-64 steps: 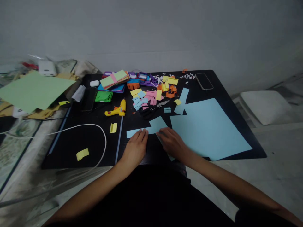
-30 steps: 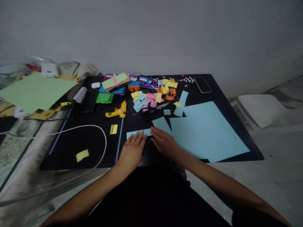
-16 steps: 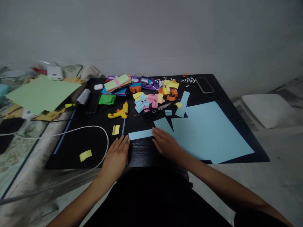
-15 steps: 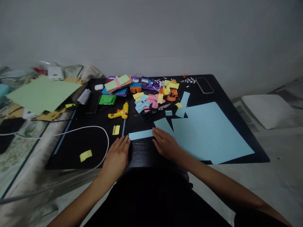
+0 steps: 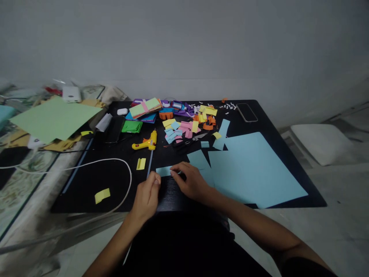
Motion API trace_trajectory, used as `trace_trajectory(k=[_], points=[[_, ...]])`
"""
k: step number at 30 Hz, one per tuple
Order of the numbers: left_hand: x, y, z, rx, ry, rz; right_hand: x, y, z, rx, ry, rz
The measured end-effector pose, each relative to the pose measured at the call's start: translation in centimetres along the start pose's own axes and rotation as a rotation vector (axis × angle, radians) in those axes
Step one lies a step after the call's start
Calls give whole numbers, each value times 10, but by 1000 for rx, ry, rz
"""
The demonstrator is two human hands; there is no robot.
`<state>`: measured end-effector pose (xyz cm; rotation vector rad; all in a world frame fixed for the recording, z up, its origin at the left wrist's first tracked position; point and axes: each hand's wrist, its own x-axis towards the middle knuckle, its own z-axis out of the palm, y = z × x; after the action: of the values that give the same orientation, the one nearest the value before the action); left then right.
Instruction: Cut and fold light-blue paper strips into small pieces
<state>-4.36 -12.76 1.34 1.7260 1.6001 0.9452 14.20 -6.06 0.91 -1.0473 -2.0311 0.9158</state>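
Observation:
A narrow light-blue paper strip [image 5: 163,171] lies near the table's front edge, its right part covered by fingers. My right hand [image 5: 191,182] bends over it, thumb and forefinger closed on the strip. At the strip's left end my left hand [image 5: 146,196] is curled, thumb pressed to the fingers; whatever is inside, if anything, is hidden. Just beyond that hand lies a thin glue stick [image 5: 150,163], running up to a yellow glue gun [image 5: 146,142]. A folded yellow paper piece [image 5: 141,164] rests to the left of it.
Large blue sheets [image 5: 256,169] cover the right side of the black table [image 5: 80,196]. Scissors [image 5: 198,137] lie among coloured paper pieces [image 5: 186,129]. A phone [image 5: 247,112] is at the back right. A white cable [image 5: 130,173] loops across the left, near another yellow piece [image 5: 102,196].
Both hands have gone from lying flat with outstretched fingers to curled. My right hand has slid left along the strip, covering more of it. The view has tilted slightly upward.

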Motion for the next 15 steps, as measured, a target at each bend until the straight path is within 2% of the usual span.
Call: trace_trajectory(k=[2,5,10,15], points=[[-1,2,5,-43,-87,34,1,-9,-3,171,-34,85],[-2,6,11,-66,-179,69,1,-18,-6,371,-153,171],[-2,7,18,-39,-206,23,-7,-18,-8,426,-264,168],[1,3,19,-20,-324,-51,-14,-14,-17,519,-378,127]])
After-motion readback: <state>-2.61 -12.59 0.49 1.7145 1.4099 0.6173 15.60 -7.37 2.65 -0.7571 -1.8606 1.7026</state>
